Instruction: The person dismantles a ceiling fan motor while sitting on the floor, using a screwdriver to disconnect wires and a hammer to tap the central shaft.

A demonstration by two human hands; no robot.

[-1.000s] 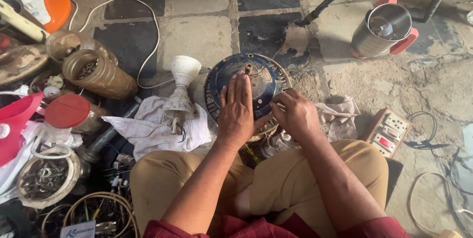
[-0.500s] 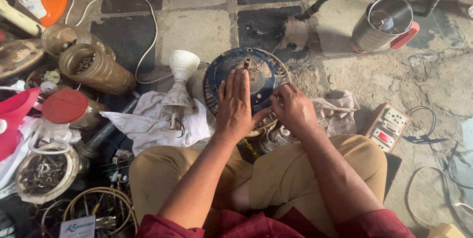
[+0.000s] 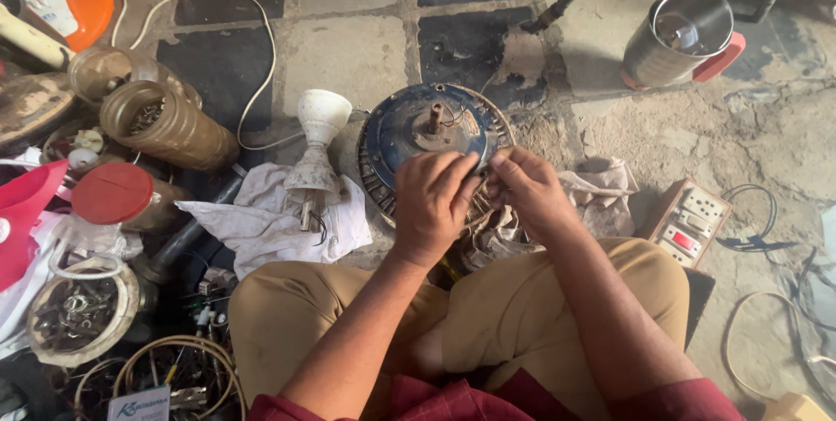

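Observation:
A round blue ceiling-fan motor [image 3: 418, 129] with a short shaft at its centre lies on the floor in front of my knees. My left hand [image 3: 431, 203] rests on its near edge with the fingers curled over the rim and windings. Beside it, my right hand [image 3: 527, 190] pinches thin wires at the motor's near right side. A dirty white cloth [image 3: 601, 190] lies under and right of the motor.
A white funnel-shaped fan cover [image 3: 315, 147] stands on a rag [image 3: 261, 225] at the left. Plastic jars [image 3: 161, 125], a red lid [image 3: 111, 193] and tubs of parts crowd the far left. A steel mixer jar [image 3: 684, 33] stands at the back right, and a switchboard [image 3: 684, 221] lies at the right.
My left hand has slid from flat on the motor's middle down to its near edge, uncovering the shaft. Both hands have drawn together at the wires.

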